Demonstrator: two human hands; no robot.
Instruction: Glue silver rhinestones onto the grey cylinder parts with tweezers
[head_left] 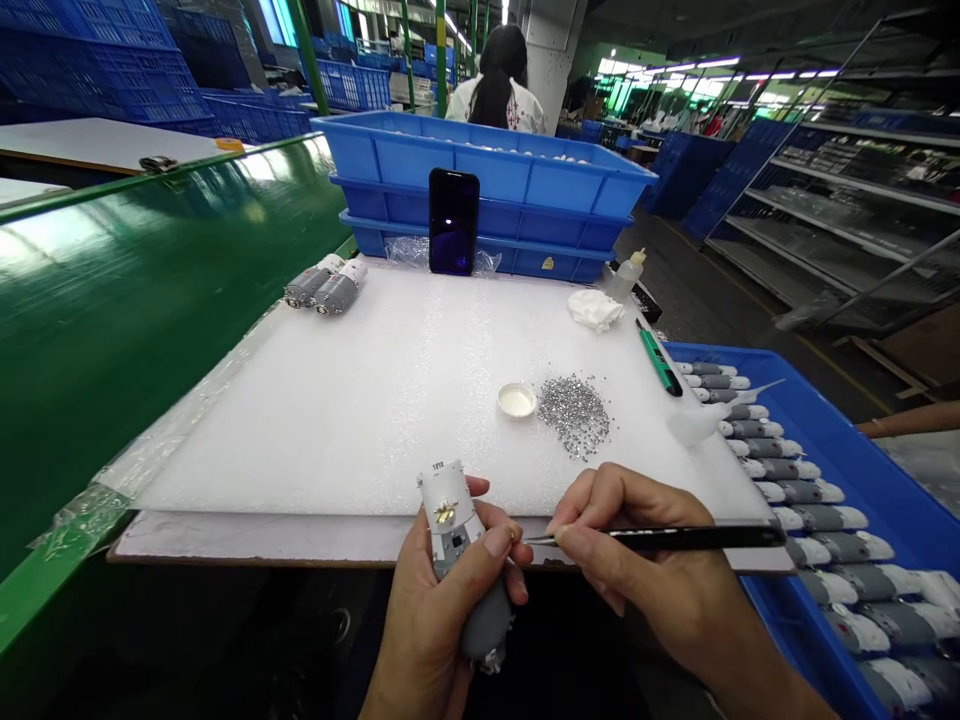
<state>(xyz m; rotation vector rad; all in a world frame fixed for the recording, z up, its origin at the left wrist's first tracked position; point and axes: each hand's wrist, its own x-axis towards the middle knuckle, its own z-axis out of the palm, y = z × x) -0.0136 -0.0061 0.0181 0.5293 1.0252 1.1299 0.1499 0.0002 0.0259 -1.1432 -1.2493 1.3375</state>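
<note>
My left hand (442, 610) is closed around a white and grey cylindrical model (448, 500) with gold and dark details, held tilted in front of the table edge. My right hand (652, 560) grips black tweezers (697, 538), their tips pointing left at my left thumb and forefinger. A tiny gold piece (514, 536) shows by those fingertips; which one holds it I cannot make out. On the white foam sheet (360, 400) beyond lie a small white dish (517, 401) and a scattered pile of small silvery pieces (576, 412).
Stacked blue crates (487, 205) stand behind a propped phone (454, 222). Two similar models (337, 287) lie far left. A crumpled tissue (595, 309), a bottle (627, 275) and a green cutter (660, 360) sit at right. A blue bin (780, 370) holds several models. Someone (502, 90) sits beyond.
</note>
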